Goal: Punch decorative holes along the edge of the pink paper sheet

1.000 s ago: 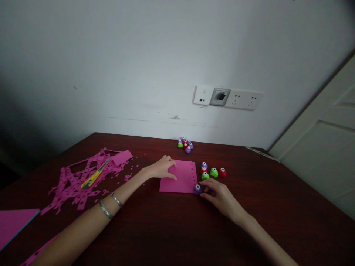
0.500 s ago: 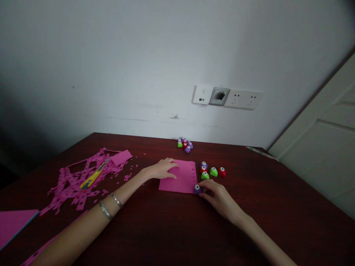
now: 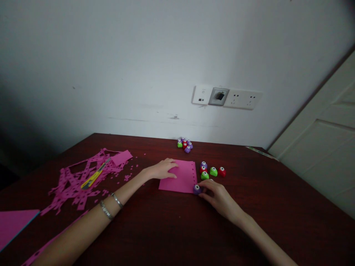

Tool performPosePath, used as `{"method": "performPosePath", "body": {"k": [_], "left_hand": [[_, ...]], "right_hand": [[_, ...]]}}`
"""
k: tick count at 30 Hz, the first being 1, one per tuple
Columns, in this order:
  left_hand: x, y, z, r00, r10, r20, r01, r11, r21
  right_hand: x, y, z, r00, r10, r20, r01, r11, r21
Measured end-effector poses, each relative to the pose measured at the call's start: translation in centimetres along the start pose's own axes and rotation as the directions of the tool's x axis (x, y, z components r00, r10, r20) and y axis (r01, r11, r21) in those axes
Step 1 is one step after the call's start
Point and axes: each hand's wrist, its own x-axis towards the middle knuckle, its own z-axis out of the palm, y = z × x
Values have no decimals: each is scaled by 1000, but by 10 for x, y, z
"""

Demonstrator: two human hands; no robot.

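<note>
A pink sheet of paper [image 3: 181, 181] lies flat on the dark table, with a row of small punched holes along its right edge. On its left side rests my left hand [image 3: 163, 169], fingers spread and holding nothing. My right hand [image 3: 215, 192] grips a purple craft punch [image 3: 197, 189] set over the sheet's lower right corner. Just beyond that hand stand more punches: a purple one [image 3: 203, 164], a red one [image 3: 203, 169] and a green one [image 3: 204, 175]. Another green punch [image 3: 213, 171] and a red punch [image 3: 222, 171] sit to their right. Part of one more is hidden behind my right hand.
Punched pink scraps [image 3: 66, 184] cover the table's left side, with a yellow utility knife [image 3: 93, 179] on top. A pink paper stack [image 3: 16, 223] lies at the left edge. Several punches [image 3: 185, 145] cluster near the wall. Sockets [image 3: 242, 99] are on the wall.
</note>
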Motion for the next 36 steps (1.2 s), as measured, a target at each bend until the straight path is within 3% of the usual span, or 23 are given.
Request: {"method": "performPosePath", "body": {"k": [9,12,15,18,20,23,28,36], "left_hand": [[0,4,-1,1000,0,-1,0,1000,1],[0,8,-3,998,8,-56,-9,1000,-10],[1,15,-8,981,10,-196,-23,998,-62],[5,22,-11,959,-52,-277,-3,981,-195],[9,27,-11,978,-99,-186,35,946,-323],[13,35,-9,992,-114,62,130,867,-480],[15,57,-10,952,-134,276,268,803,-532],[24,66,-3,916,-89,391,301,796,-525]], "right_hand": [[0,2,0,1000,-13,-3,13,1000,7],[-1,1,-4,1000,17,-22,-16,999,28],[3,-1,-11,979,197,-51,-189,974,124],[12,-4,-18,918,385,98,-398,887,234],[19,-6,-21,869,406,283,-474,847,239],[29,-7,-25,796,391,462,-519,834,188],[37,-1,-28,762,383,522,-520,843,140],[41,9,-26,722,379,578,-511,856,78]]}}
